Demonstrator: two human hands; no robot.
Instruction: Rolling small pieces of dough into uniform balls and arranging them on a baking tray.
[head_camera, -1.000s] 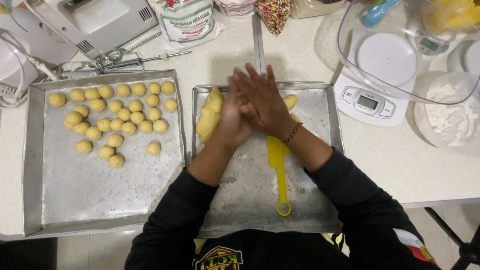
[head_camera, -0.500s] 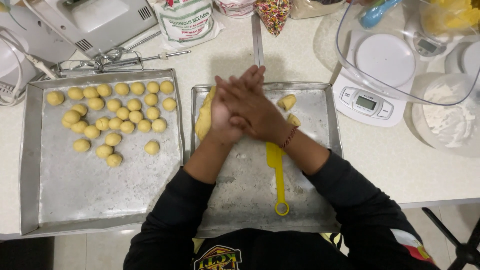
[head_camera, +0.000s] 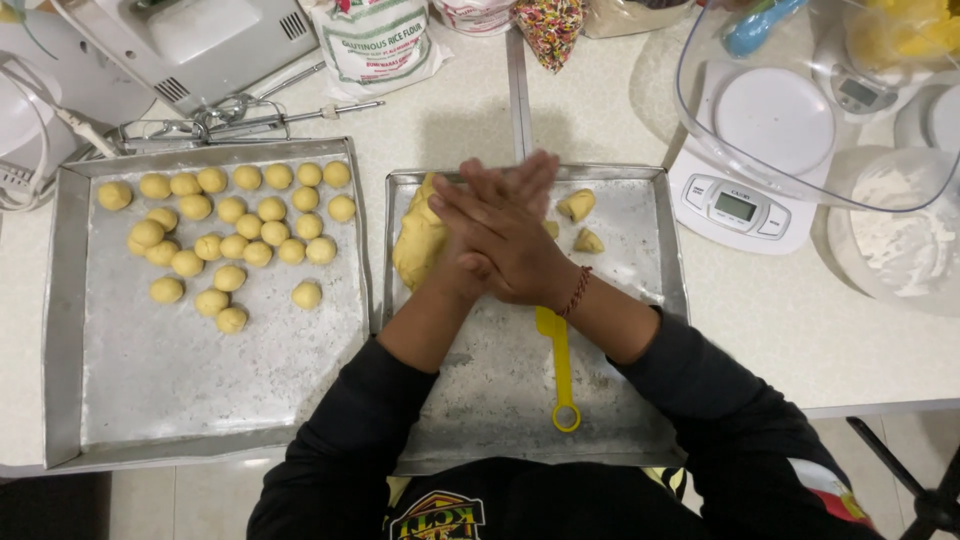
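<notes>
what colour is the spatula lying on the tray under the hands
Yellow; the spatula lies on the right metal tray, clearest in the head view.

Bare tray (head_camera: 640, 400) beside the spatula (head_camera: 558, 365); dough lump (head_camera: 418, 240) blocks left.

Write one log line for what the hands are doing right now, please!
right hand pressed flat over left hand | above right tray | dough lump beside | yellow scraper on tray | dough balls on left tray

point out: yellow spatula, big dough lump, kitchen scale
yellow spatula (head_camera: 561, 372): head view, on its handle.
big dough lump (head_camera: 416, 240): head view, on its exposed left side.
kitchen scale (head_camera: 735, 205): head view, on its display front.
</notes>
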